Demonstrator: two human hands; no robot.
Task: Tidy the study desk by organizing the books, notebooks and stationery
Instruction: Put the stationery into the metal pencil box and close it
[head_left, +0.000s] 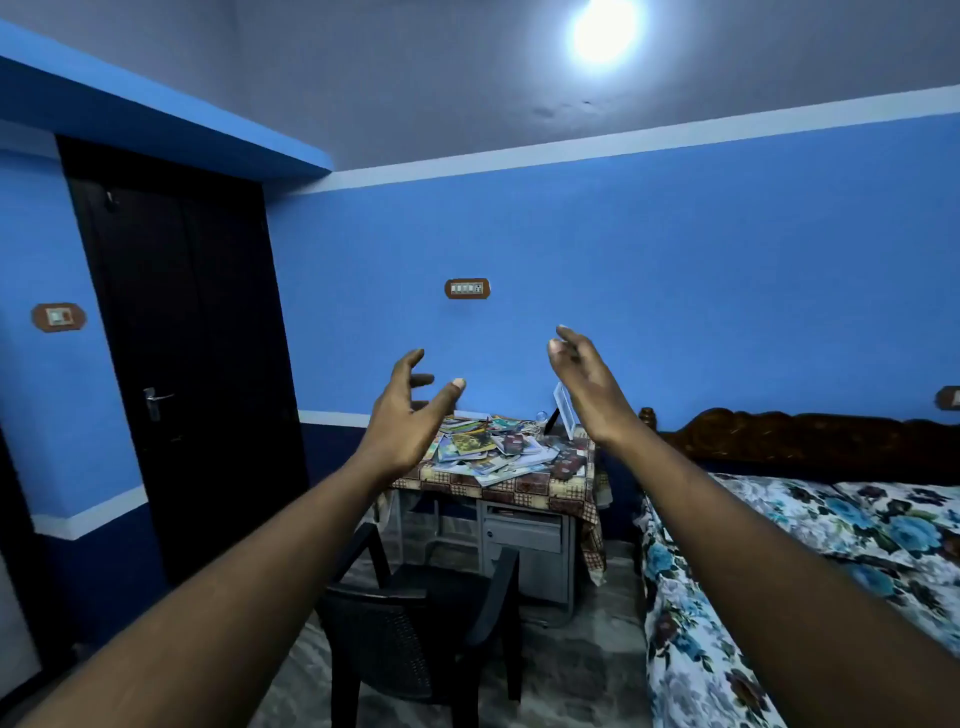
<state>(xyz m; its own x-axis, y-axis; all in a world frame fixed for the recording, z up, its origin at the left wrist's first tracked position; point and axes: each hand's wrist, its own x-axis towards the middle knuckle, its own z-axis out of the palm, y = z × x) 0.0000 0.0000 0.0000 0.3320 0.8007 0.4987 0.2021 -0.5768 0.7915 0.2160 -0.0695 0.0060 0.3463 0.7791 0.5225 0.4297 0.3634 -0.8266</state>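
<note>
Can't read a single cover in the book pile (488, 449) on the bench (530, 491), way too small. Loses the pile's left edge behind the left grip (402, 421), and part of the photo frame (565, 410) behind the right grip (587, 384). Cuts off the bed (779, 519) at the right and bottom edges, plus a switch plate (950, 398) at the right edge. Hides some of the chair (415, 613) behind the left forearm.

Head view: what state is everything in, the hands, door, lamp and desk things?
Left hand: raised, fingers spread, empty.
Right hand: raised, open, empty.
Books: strewn in a heap on the desk.
Door: shut.
Lamp: on.
Chair: unoccupied, before the desk.
Frame: propped upright at the desk's back.
</note>
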